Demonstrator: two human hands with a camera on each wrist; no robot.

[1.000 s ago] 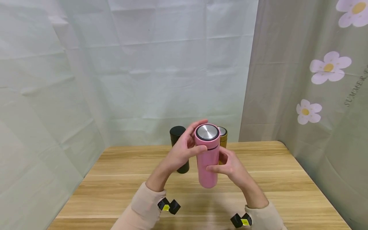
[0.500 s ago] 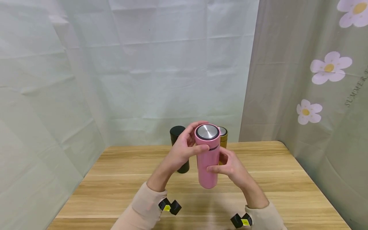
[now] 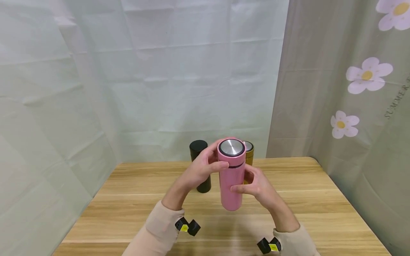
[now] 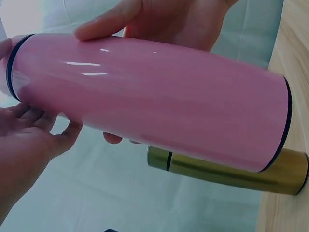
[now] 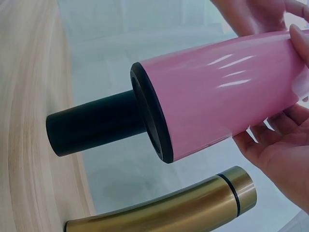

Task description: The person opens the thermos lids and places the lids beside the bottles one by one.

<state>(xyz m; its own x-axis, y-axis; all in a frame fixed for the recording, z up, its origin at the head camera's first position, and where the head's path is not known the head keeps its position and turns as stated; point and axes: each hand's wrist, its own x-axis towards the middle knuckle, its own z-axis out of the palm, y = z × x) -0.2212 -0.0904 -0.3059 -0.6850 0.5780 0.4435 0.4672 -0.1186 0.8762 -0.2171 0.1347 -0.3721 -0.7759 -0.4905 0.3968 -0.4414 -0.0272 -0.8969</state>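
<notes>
Held in the air above the table, a pink thermos flask (image 3: 231, 197) stands nearly upright, its steel-topped lid (image 3: 231, 147) facing up. My left hand (image 3: 204, 166) grips it at the lid, thumb across the front by the dark seam. Lower down, my right hand (image 3: 260, 185) holds the body from the right, thumb in front and fingers behind. The flask's black-rimmed base (image 5: 153, 113) shows in the right wrist view, off the tabletop. Whether the lid is loose cannot be seen.
A black flask (image 3: 203, 186) stands behind my left hand. Behind the pink one is a gold flask (image 3: 249, 153), partly hidden. They stand on a wooden table (image 3: 128, 206), with a pale curtain (image 3: 192, 89) at the back and a flowered curtain (image 3: 307, 89) on the right.
Over the last half second my left thumb has shifted slightly left across the flask near the seam, and the left wrist has moved a little left. The right hand keeps its hold.
</notes>
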